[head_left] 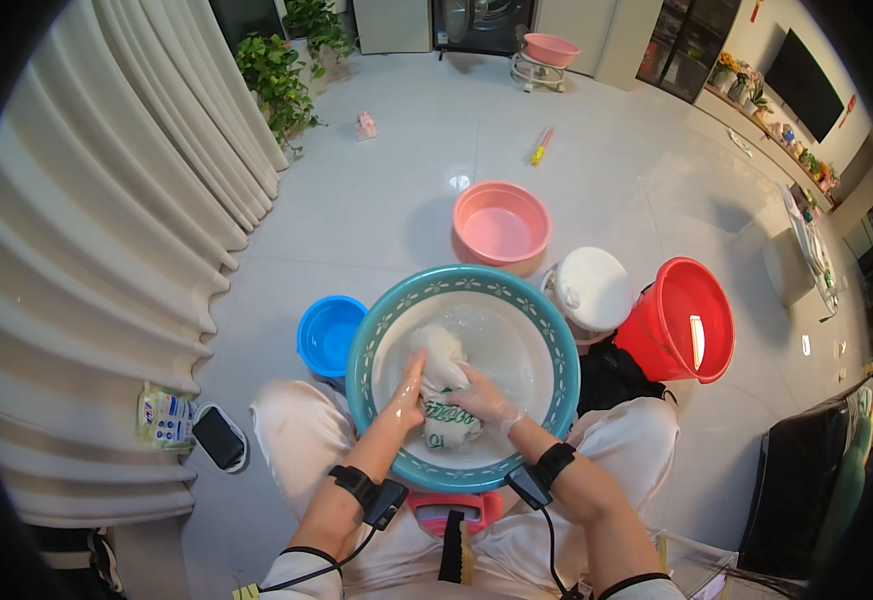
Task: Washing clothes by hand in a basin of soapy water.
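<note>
A wet white cloth [442, 362] with green print is bunched up in a large teal-rimmed basin [364, 425] of water. My left hand [411, 390] grips the bundle from its left side. On the other side, my right hand [483, 394] is closed round the middle of it, wet with suds. Part of the cloth bulges up beyond my hands, and its printed end hangs toward me. The fingertips are partly hidden by the folds. Foam and bubbles float on the water near the basin's far wall.
Around the basin stand a blue basin [330, 338], a pink basin [501, 222], a white-lidded bucket [593, 288] and a red bucket [646, 335]. Black fabric [616, 378] lies by my right knee. A phone [218, 437] and a wipes pack [166, 417] lie near the curtain [106, 300].
</note>
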